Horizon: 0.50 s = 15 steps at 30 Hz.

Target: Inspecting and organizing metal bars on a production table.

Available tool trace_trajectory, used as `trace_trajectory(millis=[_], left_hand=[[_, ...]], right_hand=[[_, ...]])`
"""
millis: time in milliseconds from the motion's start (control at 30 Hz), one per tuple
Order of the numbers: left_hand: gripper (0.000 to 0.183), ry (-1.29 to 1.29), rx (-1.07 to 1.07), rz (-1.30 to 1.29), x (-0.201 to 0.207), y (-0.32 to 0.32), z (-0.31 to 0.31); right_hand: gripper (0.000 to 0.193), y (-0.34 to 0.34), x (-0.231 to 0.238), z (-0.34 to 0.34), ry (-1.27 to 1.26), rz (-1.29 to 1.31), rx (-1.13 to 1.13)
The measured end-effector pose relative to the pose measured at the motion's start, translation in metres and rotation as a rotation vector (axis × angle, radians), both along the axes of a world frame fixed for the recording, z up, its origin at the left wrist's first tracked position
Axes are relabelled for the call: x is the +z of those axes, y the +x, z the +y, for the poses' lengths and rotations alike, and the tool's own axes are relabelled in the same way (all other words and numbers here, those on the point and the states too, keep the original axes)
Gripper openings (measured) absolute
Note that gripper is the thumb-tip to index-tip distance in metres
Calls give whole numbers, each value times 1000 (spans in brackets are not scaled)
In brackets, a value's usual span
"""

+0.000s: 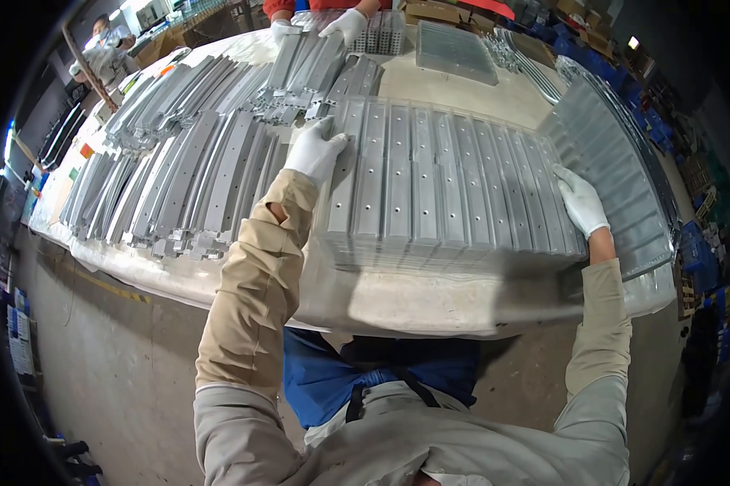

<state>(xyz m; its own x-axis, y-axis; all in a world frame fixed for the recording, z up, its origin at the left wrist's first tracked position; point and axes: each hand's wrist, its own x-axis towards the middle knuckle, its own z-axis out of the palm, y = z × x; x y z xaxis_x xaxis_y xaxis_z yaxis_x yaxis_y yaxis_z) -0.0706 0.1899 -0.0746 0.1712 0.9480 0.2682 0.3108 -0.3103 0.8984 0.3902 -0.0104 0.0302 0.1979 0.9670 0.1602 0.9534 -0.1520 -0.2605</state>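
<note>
A stack of clear plastic trays [454,253] stands before me, its top tray filled with a row of grey metal strips [425,174] with small holes. My left hand [316,151], in a white glove, is closed on the tray's left edge near the far corner, its thumb toward the strips. At the opposite end, my white-gloved right hand [581,200] grips the right edge with its fingers along the rim; its thumb is hidden. Left of the stack lie piles of loose grey metal strips [187,182], close beside my left forearm.
Another clear ribbed tray [624,174] leans at the right. A flat clear tray [455,53] and bent metal tubes [531,69] lie farther back. Across the table [429,312], a co-worker's gloved hands [344,28] handle strips. Another person [106,53] is at far left.
</note>
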Motion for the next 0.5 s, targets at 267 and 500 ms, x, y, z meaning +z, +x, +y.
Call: trace_trajectory(millis=[267, 500], left_hand=[[50, -63, 152, -168, 42, -1, -48], [39, 431, 453, 950, -11, -54, -103]], right_hand=[[51, -115, 22, -48, 425, -391, 415], [72, -150, -20, -55, 220, -348, 562]])
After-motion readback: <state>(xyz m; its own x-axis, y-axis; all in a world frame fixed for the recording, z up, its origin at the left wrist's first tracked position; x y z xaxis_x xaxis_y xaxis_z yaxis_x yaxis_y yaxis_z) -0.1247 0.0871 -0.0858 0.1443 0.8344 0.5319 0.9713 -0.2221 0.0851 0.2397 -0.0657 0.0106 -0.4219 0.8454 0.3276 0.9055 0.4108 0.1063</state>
